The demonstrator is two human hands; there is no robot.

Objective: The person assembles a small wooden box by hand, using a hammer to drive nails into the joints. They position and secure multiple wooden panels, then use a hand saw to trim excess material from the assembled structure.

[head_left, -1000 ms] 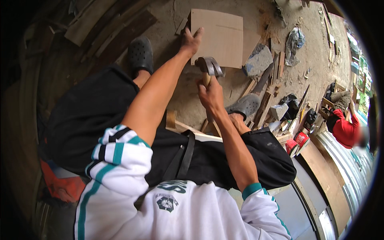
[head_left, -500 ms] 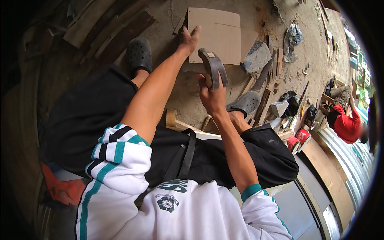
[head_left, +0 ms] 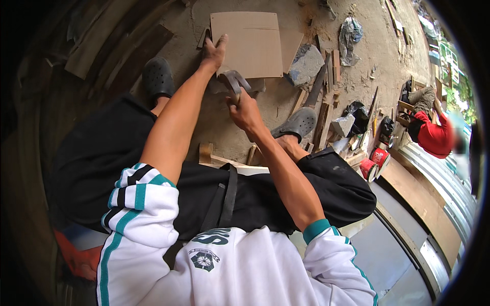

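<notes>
My left hand [head_left: 213, 51] lies with its fingers spread on the near left corner of a flat brown board [head_left: 252, 41] on the dirt floor. My right hand [head_left: 245, 109] is closed around the wooden handle of a hammer [head_left: 232, 79]. The metal head of the hammer hangs low, just below the board's near edge and close to my left hand. Whether the head touches anything is hidden by its own shape. I sit with my knees apart, in black trousers and a white top with teal stripes.
My grey clogs [head_left: 158, 76] [head_left: 301, 122] flank the spot. A grey stone [head_left: 306, 61], wood offcuts [head_left: 326, 102], a plastic bag [head_left: 352, 30] and red cans [head_left: 375, 166] lie to the right. A person in a red top [head_left: 434, 135] crouches at the far right by corrugated metal sheets [head_left: 439, 188].
The hammer head was lifted and tilted back half a second ago; it has now come down toward the board's near edge. My left hand stays in place on the board.
</notes>
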